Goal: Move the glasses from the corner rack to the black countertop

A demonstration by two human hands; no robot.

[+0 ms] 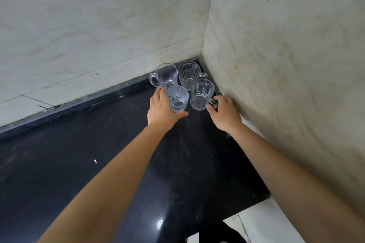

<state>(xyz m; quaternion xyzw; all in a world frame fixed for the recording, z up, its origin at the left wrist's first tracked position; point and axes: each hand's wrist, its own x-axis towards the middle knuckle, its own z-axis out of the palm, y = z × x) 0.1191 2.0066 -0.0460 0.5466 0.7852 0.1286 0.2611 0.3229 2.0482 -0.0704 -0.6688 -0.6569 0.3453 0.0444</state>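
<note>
Since no corner rack shows and four clear glasses already stand clustered in the corner of the black bench (118,163), the task looks nearly done. The left hand (162,109) wraps the ribbed tumbler (177,99); the right hand (225,113) pinches the front mug (200,94) by its handle, both apparently being set down.

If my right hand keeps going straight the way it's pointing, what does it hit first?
Probably the handle of the clear glass mug nearest it; the right hand already has fingertips at that handle, though actual contact is hard to judge.
</note>
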